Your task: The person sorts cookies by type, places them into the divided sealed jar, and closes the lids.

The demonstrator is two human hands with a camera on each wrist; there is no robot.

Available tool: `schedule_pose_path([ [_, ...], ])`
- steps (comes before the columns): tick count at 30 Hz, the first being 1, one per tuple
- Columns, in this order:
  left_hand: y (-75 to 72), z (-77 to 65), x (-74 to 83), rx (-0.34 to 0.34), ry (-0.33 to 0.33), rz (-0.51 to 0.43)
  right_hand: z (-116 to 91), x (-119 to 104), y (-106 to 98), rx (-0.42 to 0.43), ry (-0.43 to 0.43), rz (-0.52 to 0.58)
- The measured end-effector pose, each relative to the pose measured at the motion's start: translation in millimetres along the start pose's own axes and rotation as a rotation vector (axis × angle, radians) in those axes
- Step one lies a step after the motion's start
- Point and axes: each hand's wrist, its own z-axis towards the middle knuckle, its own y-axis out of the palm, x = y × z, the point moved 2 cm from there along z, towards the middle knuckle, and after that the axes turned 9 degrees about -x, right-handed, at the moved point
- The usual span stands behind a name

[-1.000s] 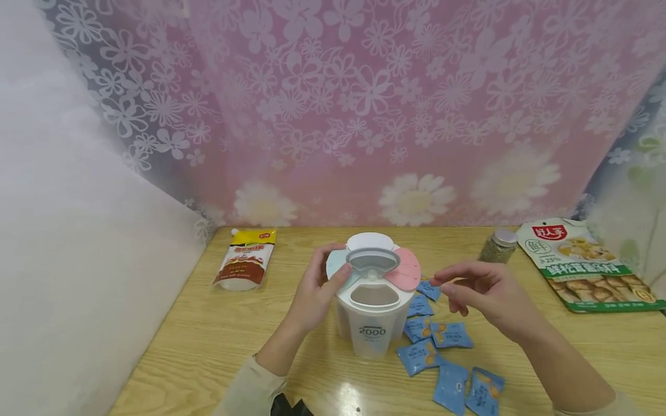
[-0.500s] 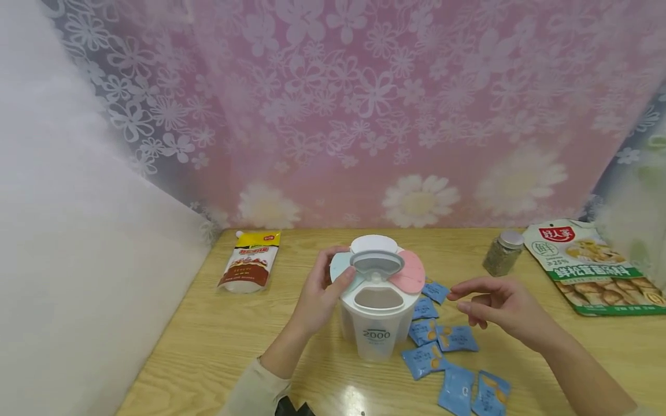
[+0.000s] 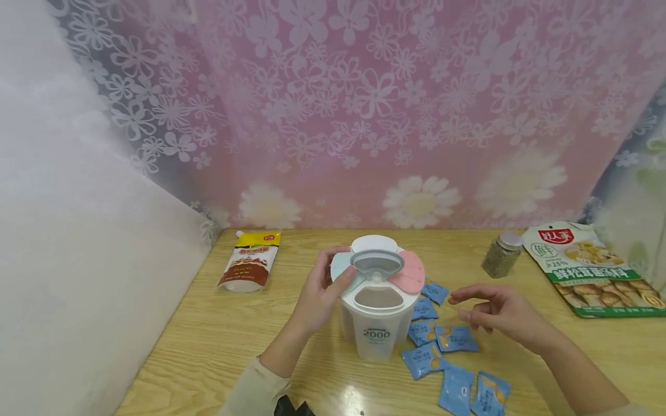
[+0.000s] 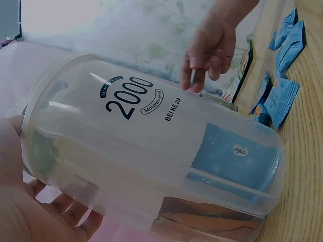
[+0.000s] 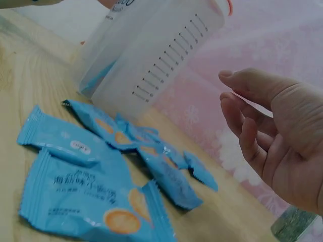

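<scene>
A clear plastic storage container (image 3: 374, 335) marked "2000" stands upright on the table, its round lid divided into white, blue and pink flaps. The front flap (image 3: 377, 263) is raised, exposing an opening (image 3: 378, 297). My left hand (image 3: 317, 297) holds the container's left side, thumb on top of the lid. Through the wall, a blue packet (image 4: 237, 161) and an orange-brown packet (image 4: 207, 219) show in separate compartments. To the right hovers my right hand (image 3: 502, 315), fingers loosely bent and holding nothing, above several loose blue snack packets (image 3: 458, 338).
A small jar of dried herbs (image 3: 502, 254) stands at the back right, next to a large green-and-white food pouch (image 3: 588, 268). A yellow, white and brown pouch (image 3: 250, 263) lies at the back left. A flowered curtain (image 3: 364, 115) closes off the back.
My right hand has moved a little right and toward me, away from the container. The left hand keeps its hold. The head view has shifted slightly.
</scene>
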Motion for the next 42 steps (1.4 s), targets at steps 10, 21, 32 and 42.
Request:
schedule_pose_path([
  [10,-3.1,2.6,2.0,0.000,-0.007,0.004,-1,37,-4,-0.087,0.076,0.006],
  [21,-5.9,2.6,5.2,-0.004,-0.005,0.003,3,54,1,-0.165,0.179,-0.093],
  [32,-6.0,1.0,5.3,0.013,-0.006,-0.007,5,51,3,-0.131,0.227,-0.184],
  [42,0.0,-0.4,0.4,-0.008,-0.016,-0.031,-10,42,-7,-0.121,0.236,-0.101],
])
